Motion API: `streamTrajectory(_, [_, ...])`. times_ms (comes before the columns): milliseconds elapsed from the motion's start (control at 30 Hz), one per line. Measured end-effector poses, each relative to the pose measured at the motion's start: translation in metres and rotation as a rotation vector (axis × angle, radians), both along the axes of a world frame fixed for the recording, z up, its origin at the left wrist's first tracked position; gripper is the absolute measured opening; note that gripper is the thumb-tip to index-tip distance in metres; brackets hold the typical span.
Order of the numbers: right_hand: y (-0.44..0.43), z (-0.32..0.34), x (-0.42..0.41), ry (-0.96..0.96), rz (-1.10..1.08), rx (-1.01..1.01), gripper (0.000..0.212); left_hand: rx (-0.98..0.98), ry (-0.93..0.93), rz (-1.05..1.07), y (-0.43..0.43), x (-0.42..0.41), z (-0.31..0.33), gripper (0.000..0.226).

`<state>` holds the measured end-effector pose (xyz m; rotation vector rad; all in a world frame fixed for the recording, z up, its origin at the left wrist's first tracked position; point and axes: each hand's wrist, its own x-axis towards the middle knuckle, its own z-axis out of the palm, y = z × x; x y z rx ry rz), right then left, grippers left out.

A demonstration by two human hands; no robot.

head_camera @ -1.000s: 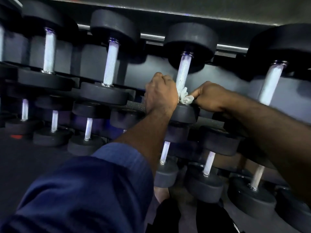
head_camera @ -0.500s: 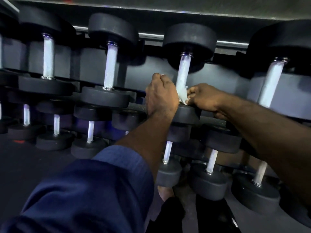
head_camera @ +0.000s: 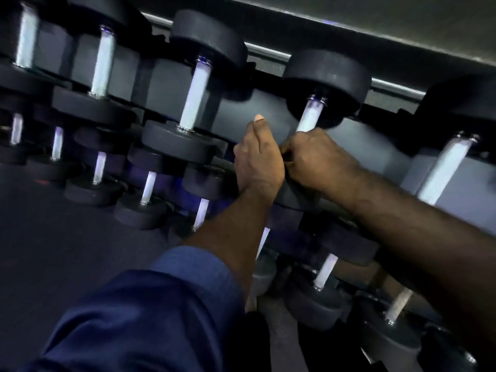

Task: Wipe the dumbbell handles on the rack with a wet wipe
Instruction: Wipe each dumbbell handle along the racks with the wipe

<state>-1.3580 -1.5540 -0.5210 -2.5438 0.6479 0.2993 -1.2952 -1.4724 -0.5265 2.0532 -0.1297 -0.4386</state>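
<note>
Though close together, right hand [head_camera: 316,159] tight around dumbbell handle [head_camera: 308,118], left hand [head_camera: 257,163], hold unclear.

The left hand [head_camera: 259,162] and right hand [head_camera: 316,159] touch, fingers curled, forearms outstretched.

Seen from the head, facing forward and down, tilted. Very near the rack [head_camera: 375,149], its rows spanning the upper frame.

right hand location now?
Head view, right of centre: the right hand grips the lower end of an upper-row dumbbell handle, touching the left hand on its left.
</note>
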Motion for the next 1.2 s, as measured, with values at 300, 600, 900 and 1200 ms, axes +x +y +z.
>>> streamTrajectory(300, [-0.019, 0.029, -0.010, 0.191, 0.462, 0.054, 0.046, -0.089, 0.011, 0.190, 0.002, 0.002, -0.005, 0.057])
streamTrajectory(600, [-0.022, 0.034, 0.014, 0.215, 0.571, -0.125, 0.027, 0.249, 0.453, 0.318, 0.009, 0.010, 0.002, 0.048])
streamTrajectory(900, [-0.012, 0.015, 0.044, 0.366, 0.415, -0.099, 0.016, 0.288, 0.417, 0.379, 0.006, 0.011, 0.007, 0.048])
streamTrajectory(1200, [-0.004, 0.020, 0.044, 0.299, 0.491, -0.277, 0.017, 0.314, 0.402, 0.318, 0.007, 0.014, 0.003, 0.051])
